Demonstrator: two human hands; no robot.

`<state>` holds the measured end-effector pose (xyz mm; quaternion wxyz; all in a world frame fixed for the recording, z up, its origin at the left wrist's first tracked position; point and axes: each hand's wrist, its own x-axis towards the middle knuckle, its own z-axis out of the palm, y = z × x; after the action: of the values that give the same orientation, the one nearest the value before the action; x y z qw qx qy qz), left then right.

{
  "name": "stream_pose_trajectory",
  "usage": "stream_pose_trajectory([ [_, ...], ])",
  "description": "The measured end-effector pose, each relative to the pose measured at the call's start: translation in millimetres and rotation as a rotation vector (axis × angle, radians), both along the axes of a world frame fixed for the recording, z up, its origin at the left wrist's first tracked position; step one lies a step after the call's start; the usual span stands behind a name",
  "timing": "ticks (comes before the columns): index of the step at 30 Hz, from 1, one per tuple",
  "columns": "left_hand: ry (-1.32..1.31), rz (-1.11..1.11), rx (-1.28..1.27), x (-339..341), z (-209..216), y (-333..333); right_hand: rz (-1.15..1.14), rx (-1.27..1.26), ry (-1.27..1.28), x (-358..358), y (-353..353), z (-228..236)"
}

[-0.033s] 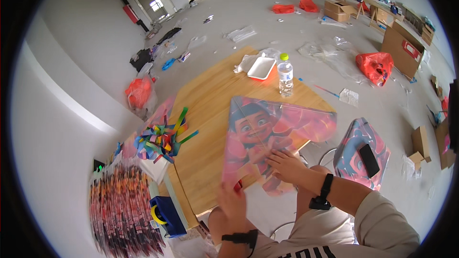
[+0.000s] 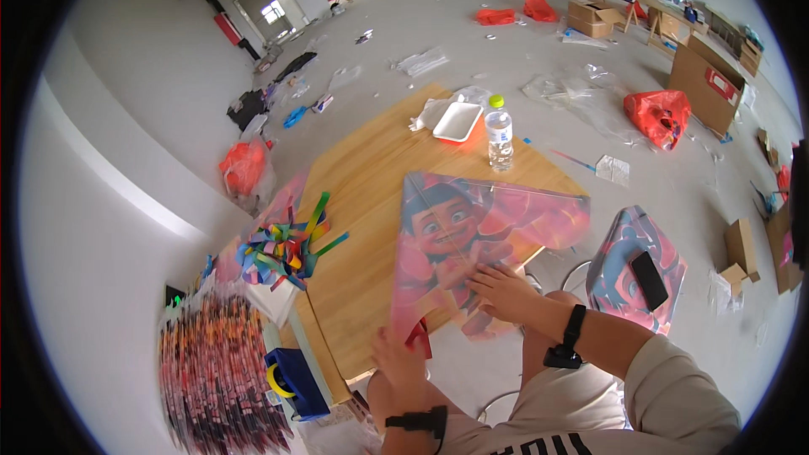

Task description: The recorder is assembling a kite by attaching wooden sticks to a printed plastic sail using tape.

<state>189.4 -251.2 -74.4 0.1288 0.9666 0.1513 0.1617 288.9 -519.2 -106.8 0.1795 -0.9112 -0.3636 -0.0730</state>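
A pink kite [image 2: 447,236] printed with a cartoon face lies on the near right part of the wooden table [image 2: 358,236]. Its lower edge overhangs my lap, and a thin rod runs down its middle. My right hand [image 2: 503,291] rests flat on the kite's lower part, fingers stretched out. At the kite's lower left corner is my left hand [image 2: 399,360], its fingers slightly blurred, so their grip on the corner cannot be made out. Beside that hand shows a small red piece [image 2: 419,339], partly covered by the kite.
A water bottle [image 2: 500,136] and a white tray [image 2: 458,121] stand at the table's far end. Colourful ribbons [image 2: 282,248] lie left, above a stack of printed kites [image 2: 215,371] and a blue tape dispenser [image 2: 297,383]. A black phone [image 2: 649,281] lies on another kite [image 2: 613,286] at right.
My left hand has shifted slightly left and down, and more of the red piece shows beside it. My right hand stays on the kite. The whole view has shifted a little.
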Motion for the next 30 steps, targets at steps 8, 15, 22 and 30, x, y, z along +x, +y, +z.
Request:
stream_pose_trajectory([
  [8, 0.033, 0.028, -0.174, -19.1, -6.6, 92.0, 0.028, 0.012, -0.004, -3.2, 6.2, -16.8],
  [15, -0.272, 0.334, 0.014, -30.8, 18.9, 122.2, 0.038, 0.082, 0.03, -12.2, 13.0, -15.2],
  [22, -0.541, 0.334, 0.152, -33.8, 17.2, 153.2, 0.063, 0.113, 0.052, -10.9, 13.6, -15.6],
  [30, -0.106, -0.611, -0.002, -1.3, 9.4, 20.6, 0.091, 0.039, 0.001, -16.6, 28.8, -5.5],
])
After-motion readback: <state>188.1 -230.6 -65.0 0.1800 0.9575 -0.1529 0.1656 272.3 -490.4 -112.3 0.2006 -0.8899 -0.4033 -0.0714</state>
